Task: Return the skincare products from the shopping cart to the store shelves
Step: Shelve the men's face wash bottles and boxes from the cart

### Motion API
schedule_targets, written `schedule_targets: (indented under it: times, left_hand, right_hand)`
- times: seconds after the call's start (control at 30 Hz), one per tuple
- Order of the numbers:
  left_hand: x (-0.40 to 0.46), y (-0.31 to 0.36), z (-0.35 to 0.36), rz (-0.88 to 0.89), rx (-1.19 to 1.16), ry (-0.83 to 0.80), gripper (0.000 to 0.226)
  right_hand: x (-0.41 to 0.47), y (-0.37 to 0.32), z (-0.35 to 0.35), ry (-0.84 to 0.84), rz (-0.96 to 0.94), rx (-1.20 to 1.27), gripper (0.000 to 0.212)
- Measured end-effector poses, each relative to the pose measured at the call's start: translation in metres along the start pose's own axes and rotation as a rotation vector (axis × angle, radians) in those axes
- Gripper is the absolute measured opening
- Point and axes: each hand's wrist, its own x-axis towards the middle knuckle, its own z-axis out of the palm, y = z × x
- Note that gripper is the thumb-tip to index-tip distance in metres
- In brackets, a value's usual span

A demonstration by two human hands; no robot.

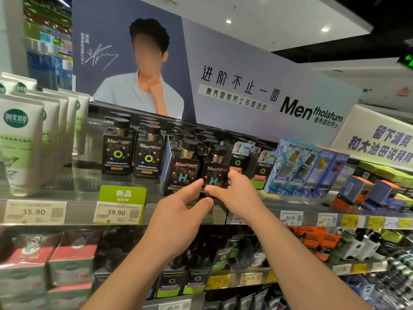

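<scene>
— While you steady that black square pump bottle with the blue H label (214, 170) at the front edge of the steel top shelf (76, 208), what's your hold?

— Your right hand (232, 193) pinches its lower corner; your left hand (178, 214) touches the base, fingers loosely spread.

— How'll it handle?

— Rigid plastic, probably hefty with liquid, glossy and slippery. Grip the flat sides low, never the pump cap.

Both hands reach the upper shelf (73, 211): right hand (237, 193) grips a black Mentholatum pump bottle (215, 168) (blue H label), left hand (181, 211) touching its base
</scene>
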Motion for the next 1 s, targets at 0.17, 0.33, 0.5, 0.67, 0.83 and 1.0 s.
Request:
schedule_targets:
  times: [0.17,0.33,0.5,0.67,0.83,1.0]
  left_hand:
    - [0.000,0.000,-0.001,-0.010,0.015,-0.019,0.054]
    - [-0.004,0.001,-0.002,0.011,-0.003,-0.038,0.053]
    - [-0.008,0.003,0.000,0.056,-0.081,-0.107,0.053]
    - [-0.010,0.002,0.010,0.053,-0.131,-0.178,0.051]
    - [-0.014,-0.004,0.028,0.064,-0.189,-0.249,0.069]
    - [-0.020,-0.017,0.054,0.063,-0.238,-0.323,0.066]
  right_hand:
    - [-0.003,-0.004,0.002,0.008,-0.007,-0.025,0.030]
    - [-0.005,-0.008,-0.003,-0.031,0.010,-0.031,0.035]
    - [-0.017,-0.010,-0.011,0.048,0.087,0.236,0.090]
    - [-0.041,-0.012,-0.025,0.202,0.109,0.508,0.047]
    - [-0.072,0.006,-0.030,0.287,0.194,0.679,0.027]
    - [-0.104,0.036,-0.030,0.325,0.288,0.717,0.018]
